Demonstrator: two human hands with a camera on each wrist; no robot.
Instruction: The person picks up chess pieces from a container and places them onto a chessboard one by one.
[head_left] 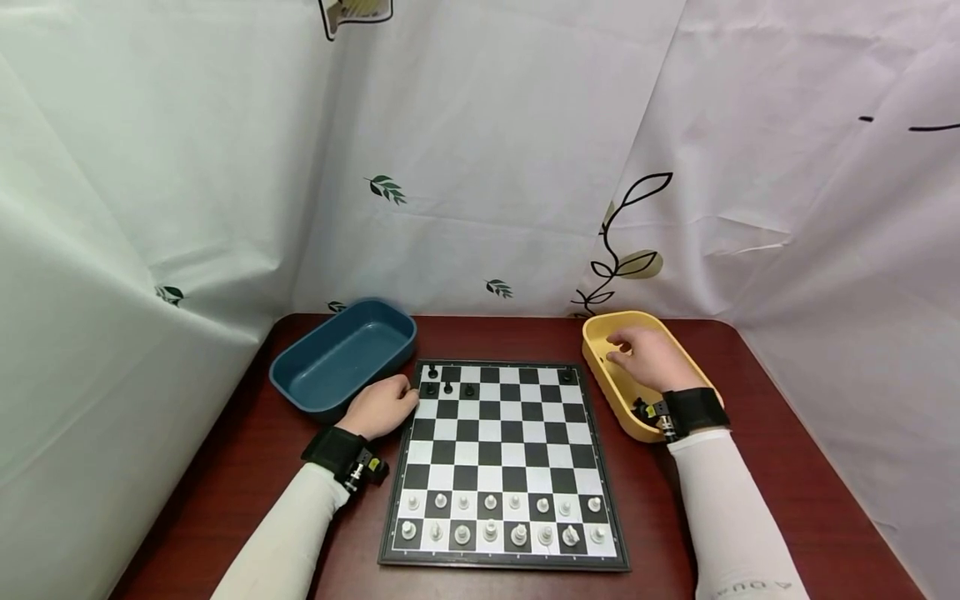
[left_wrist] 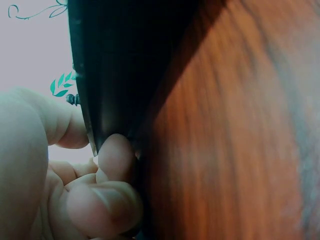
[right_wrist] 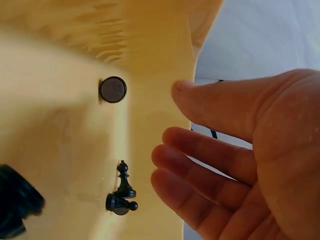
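Observation:
A black-and-white chessboard [head_left: 490,453] lies on the table. My left hand [head_left: 381,406] is at its far left edge; in the left wrist view, curled fingers [left_wrist: 116,157] hold the dark board edge [left_wrist: 86,100]. Over the yellow tray [head_left: 637,432], my right hand [head_left: 651,358] has thumb and fingers apart, with nothing between them. Inside the tray, the right wrist view shows a black bishop [right_wrist: 123,181] and a black pawn [right_wrist: 120,204] lying together, plus a black piece with its round base [right_wrist: 113,89] facing up. A larger dark piece [right_wrist: 17,200] is cut off at left.
Several black pieces stand in the board's far left corner, among them a black pawn [head_left: 447,387]; another black piece [head_left: 567,377] is at far right. White pieces such as a white pawn [head_left: 491,502] fill the two near rows. A blue tray [head_left: 288,392] stands left.

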